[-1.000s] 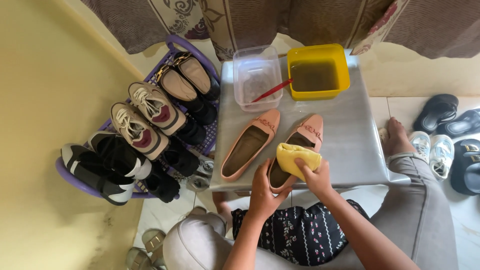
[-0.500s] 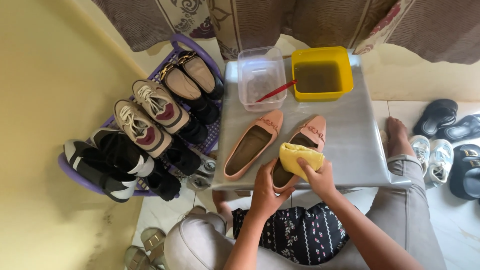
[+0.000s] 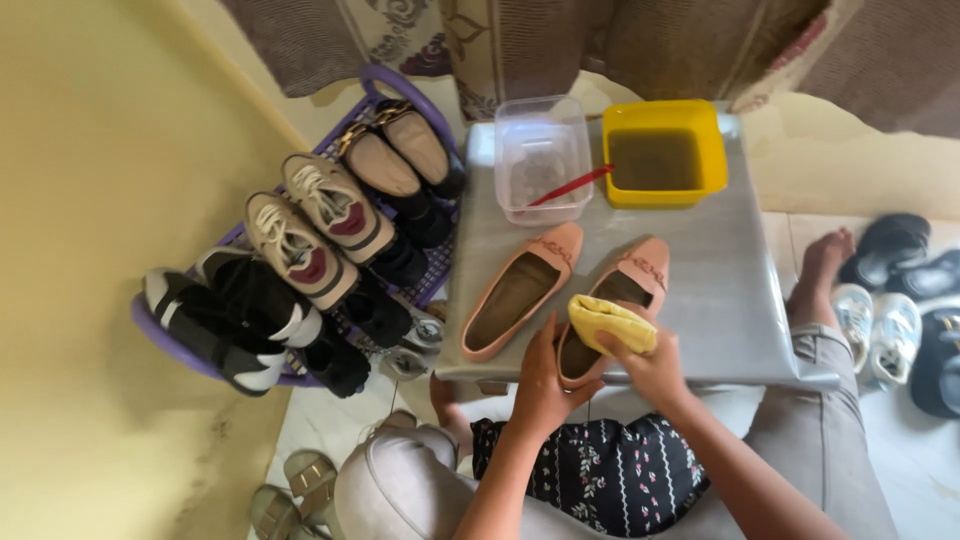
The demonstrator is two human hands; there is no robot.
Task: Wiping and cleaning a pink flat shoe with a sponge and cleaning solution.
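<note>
Shoes (image 3: pixel 300 270) are seen stacked in pairs on a purple rack (image 3: pixel 160 340) at the far left, against a yellow wall (image 3: pixel 90 200). Just right of the rack, a grey worktop (image 3: pixel 720 300) is set, on which a clear tub (image 3: pixel 542 160) and a yellow tub (image 3: pixel 665 152) of murky water are placed side by side at the far edge, with a red stick (image 3: pixel 570 186) laid from the clear tub toward the yellow one. A pink flat (image 3: pixel 522 290) is laid nearer, apart from both hands. Beside it, a second flat (image 3: pixel 612 310) is held at the near edge: its heel is clasped by the left hand (image 3: pixel 545 385), whose grip is closed around it. A yellow cloth (image 3: pixel 610 322) is pressed onto that flat's opening by the right hand (image 3: pixel 655 370), the grip being closed on the cloth. More footwear (image 3: pixel 900 300) is seen on the floor at the far right.
</note>
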